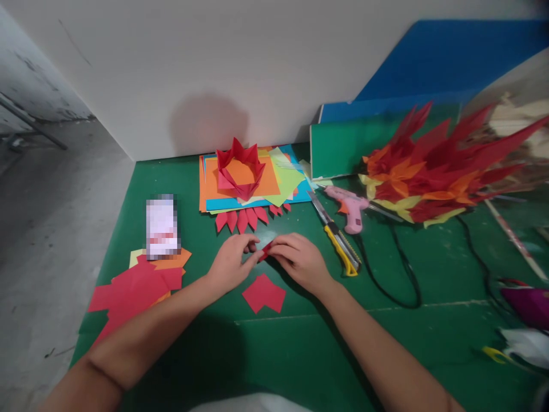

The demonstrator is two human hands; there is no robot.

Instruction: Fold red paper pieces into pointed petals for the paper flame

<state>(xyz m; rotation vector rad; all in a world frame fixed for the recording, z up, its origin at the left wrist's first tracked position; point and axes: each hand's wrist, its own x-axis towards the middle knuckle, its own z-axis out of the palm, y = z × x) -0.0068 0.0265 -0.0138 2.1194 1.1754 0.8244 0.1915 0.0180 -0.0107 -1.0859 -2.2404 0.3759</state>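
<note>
Between the fingertips of my left hand (235, 256) and my right hand (300, 258) is a small folded piece of red paper (265, 250), pinched from both sides and partly hidden by the fingers. Just below my hands, flat red paper pieces (263, 293) lie on the green table. Right above my hands is a row of folded red paper petals (242, 219), with smaller ones to its right. Beyond them a red folded-paper ring (241, 171) with pointed tips rests on a stack of coloured paper (274, 177).
A yellow cutter knife (338, 243) and a pink glue gun (349, 206) with a black cord lie to the right. Red and orange paper flowers (429, 171) fill the back right. At left are loose red sheets (137, 286) and a blurred-out phone-like object (162, 227). A white wall (206, 68) stands behind.
</note>
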